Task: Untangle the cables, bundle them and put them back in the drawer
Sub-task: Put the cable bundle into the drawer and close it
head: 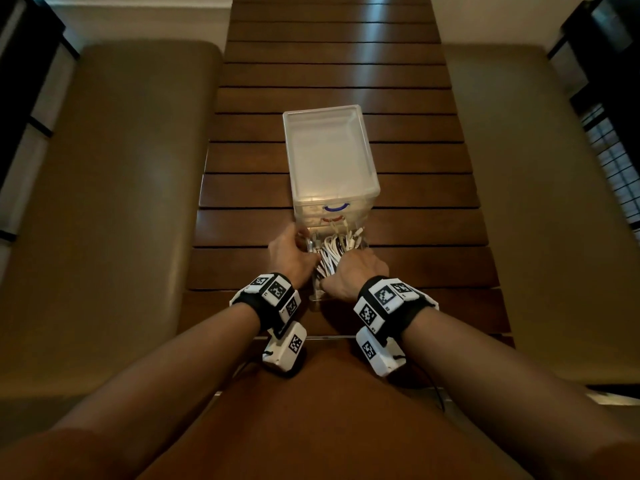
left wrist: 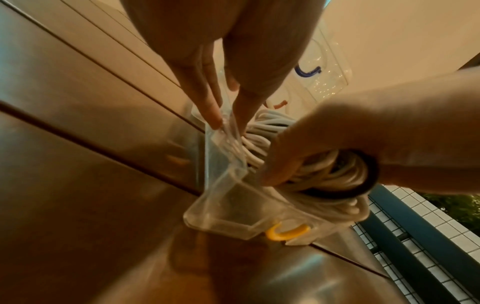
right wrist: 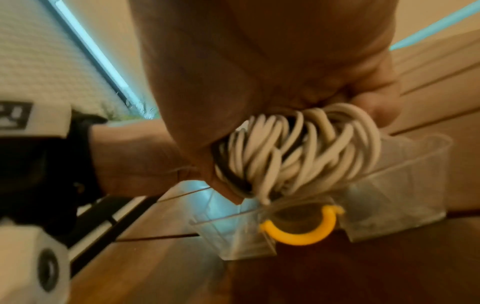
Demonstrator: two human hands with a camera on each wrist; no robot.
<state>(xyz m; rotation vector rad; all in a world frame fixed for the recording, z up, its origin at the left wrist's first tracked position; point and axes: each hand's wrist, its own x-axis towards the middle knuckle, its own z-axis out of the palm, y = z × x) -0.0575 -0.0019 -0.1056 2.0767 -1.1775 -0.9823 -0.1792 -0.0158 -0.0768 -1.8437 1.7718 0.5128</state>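
Both your forearms fill the bottom of the head view, wrist bands on, reaching to the clear plastic drawer (head: pixel 317 292) pulled out of the small drawer unit (head: pixel 329 157) on the slatted wooden table (head: pixel 433 188). Your left hand (head: pixel 292 254) steadies the drawer's left wall; your right hand (head: pixel 353 271) is sunk among the white cables (head: pixel 329 252) inside it.

From the left wrist, your fingers (left wrist: pixel 207 107) lie nearly straight, pinching the thin see-through wall between them and the thumb.

From the right wrist, your right fingers (right wrist: pixel 374 102) are curled round a thick coil of smooth, rubbery cables above the drawer's yellow handle (right wrist: pixel 298 232).

I judge this the first step, lifting the tangle out. Next, pull upward slowly while holding the light drawer down, since loops may snag.
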